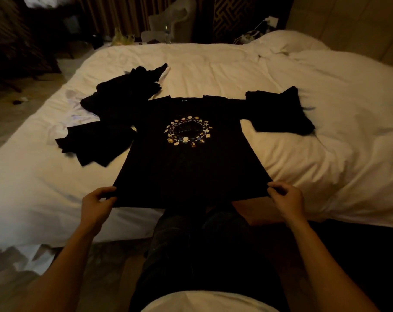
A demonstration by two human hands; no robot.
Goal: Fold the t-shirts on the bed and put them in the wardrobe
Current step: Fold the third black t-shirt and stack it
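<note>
View from the head camera, looking down across a bed (326, 154) covered in white, creased bedding. A black t-shirt (191, 172) lies spread front-up near the middle of the near edge of the bed, collar toward the far edge and hem overhanging the near edge. On its chest is a printed ring (188, 131) of small coloured figures.

The left hand (98, 206) pinches the left corner of the hem, its fingers (105, 191) curled over the cloth with the thumb beneath. The right hand (285, 199) does the same at the right corner – fingers (278, 188) closed on the fabric. The hem is drawn taut between the two hands.

Toward the left edge of the bed, beyond the shirt's shoulder, lies a heap of dark clothes (123, 95), unfolded and touching the shirt. Nearer, also on the left, a dark garment (96, 140) lies flat just beside the shirt; whether it is the shirt's own sleeve or a separate piece cannot be told. On the right, touching the shirt's other shoulder, sits a folded dark garment (278, 111). A white pillow (287, 41) rests at the far right corner of the bed. The room beyond the far edge is too dark to read.
</note>
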